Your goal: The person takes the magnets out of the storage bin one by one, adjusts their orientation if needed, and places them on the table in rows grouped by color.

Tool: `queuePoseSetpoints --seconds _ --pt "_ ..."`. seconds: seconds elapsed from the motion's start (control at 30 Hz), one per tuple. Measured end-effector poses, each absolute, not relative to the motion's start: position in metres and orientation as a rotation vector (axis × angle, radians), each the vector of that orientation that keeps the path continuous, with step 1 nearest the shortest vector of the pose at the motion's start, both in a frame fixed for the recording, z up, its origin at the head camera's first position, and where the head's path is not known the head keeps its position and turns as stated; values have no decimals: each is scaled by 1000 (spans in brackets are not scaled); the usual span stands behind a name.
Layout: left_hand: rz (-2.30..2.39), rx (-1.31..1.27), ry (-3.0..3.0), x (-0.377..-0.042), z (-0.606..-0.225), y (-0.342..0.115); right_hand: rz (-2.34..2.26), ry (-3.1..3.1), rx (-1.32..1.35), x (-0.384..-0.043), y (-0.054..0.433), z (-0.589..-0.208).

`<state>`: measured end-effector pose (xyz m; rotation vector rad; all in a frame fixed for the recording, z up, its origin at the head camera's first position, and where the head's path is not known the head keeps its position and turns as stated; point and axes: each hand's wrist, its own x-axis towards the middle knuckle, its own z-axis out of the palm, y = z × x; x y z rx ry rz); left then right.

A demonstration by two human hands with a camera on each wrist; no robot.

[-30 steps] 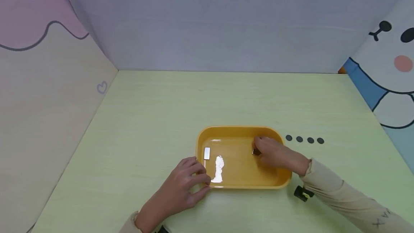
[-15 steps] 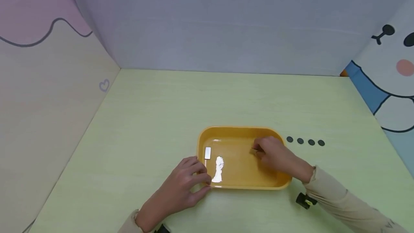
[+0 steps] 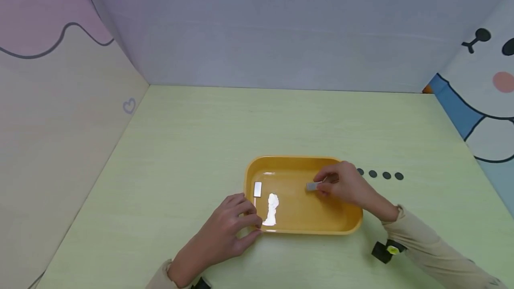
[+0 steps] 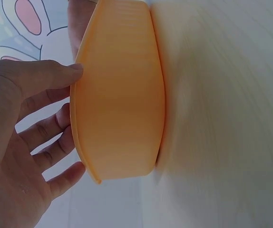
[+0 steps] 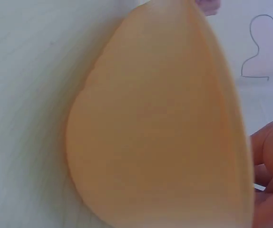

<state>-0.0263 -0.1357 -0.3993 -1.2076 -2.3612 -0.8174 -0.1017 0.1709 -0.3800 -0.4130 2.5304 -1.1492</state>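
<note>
A yellow tray [image 3: 297, 231] with rounded corners lies on the table. My left hand [image 3: 225, 226] holds its near left corner; in the left wrist view the thumb presses the outer wall and the fingertips meet the rim. Over the tray's right half, my right hand [image 3: 345, 184] pinches a small shiny grey rectangular plate [image 3: 311, 186] between thumb and fingers. A similar pale rectangular plate [image 3: 257, 189] lies inside the tray near its left wall. The tray wall [image 5: 160, 118] fills most of the right wrist view and hides part of the right hand [image 5: 272, 171].
Several black discs [image 3: 373, 174] lie in a row on the table [image 3: 225, 124], right of the tray. A plain wall [image 3: 281, 30] rises behind the table, with printed side walls to the left and right. Bright glare shows on the tray floor.
My right hand has lifted and shifted slightly right, turning the small plate so that its face now looks pale grey rather than dark. The left hand stays at the tray's corner.
</note>
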Motion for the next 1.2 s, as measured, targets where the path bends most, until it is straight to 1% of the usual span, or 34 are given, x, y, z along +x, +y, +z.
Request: queuePoseSetpoints --seconds 0.3,0.5,0.77,1.2 --pt "-819 -1206 -2363 -27 -400 -135 -1357 2341 -240 -100 181 -373" --pt "-825 -1210 -2367 -27 -401 -135 -1482 2220 -170 -98 188 -367" --pt "-816 -1217 -2363 -27 -400 -135 -1588 2127 -163 -94 200 -357" --pt "-825 -1223 -2352 -29 -401 -135 -1567 2133 -108 -87 221 -343"
